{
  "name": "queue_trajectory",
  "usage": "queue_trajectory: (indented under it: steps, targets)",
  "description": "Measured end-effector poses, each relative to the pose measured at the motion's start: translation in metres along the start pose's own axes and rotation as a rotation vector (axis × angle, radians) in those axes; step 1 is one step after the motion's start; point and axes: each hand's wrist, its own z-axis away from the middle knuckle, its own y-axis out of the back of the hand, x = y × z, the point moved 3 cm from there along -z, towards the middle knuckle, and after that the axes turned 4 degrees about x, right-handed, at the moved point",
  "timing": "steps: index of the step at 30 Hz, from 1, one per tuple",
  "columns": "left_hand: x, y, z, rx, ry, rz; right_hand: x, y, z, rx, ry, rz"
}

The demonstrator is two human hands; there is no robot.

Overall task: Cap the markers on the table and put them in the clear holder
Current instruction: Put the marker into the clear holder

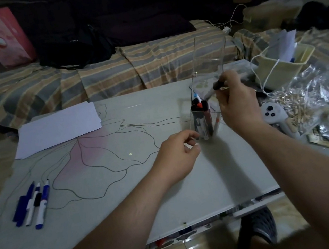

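- A foot in a dark perforated slipper (259,227) stands on the tiled floor, below the near edge of the pale table with a drawn flower pattern (106,198).
- Near the left edge of the table lie three markers with blue, white and black parts (32,202), side by side; the tips of at least two are uncovered, and loose caps seem to lie among them.
- The left hand (177,156) rests on the table at the base of the tall clear plastic holder (203,118), fingers curled with thumb and forefinger touching its lower corner.
- The holder stands upright and already contains several capped markers, black and red caps upward.
- The right hand (235,100) pinches a grey marker with a black cap (213,90) between thumb and fingers, tilted, its lower end at the opening of the holder.
- Farther left lies a stack of white paper sheets (58,128).
- To the right are a white game controller (273,113) and a crumpled clear plastic bag with small sticks (306,97).
- Behind the table is a sofa with a striped cover (107,71).
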Motion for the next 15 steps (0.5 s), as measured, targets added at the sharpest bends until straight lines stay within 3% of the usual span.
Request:
queue_trajectory:
  steps: [8, 15]
  targets:
    - [-0.001, 0.003, -0.001, 0.014, -0.017, -0.01, -0.001, 0.013, -0.011, 0.103, 0.028, -0.046]
    - [0.0, 0.0, -0.002, 0.008, -0.023, -0.044, 0.007, -0.007, 0.005, -0.097, 0.147, 0.124]
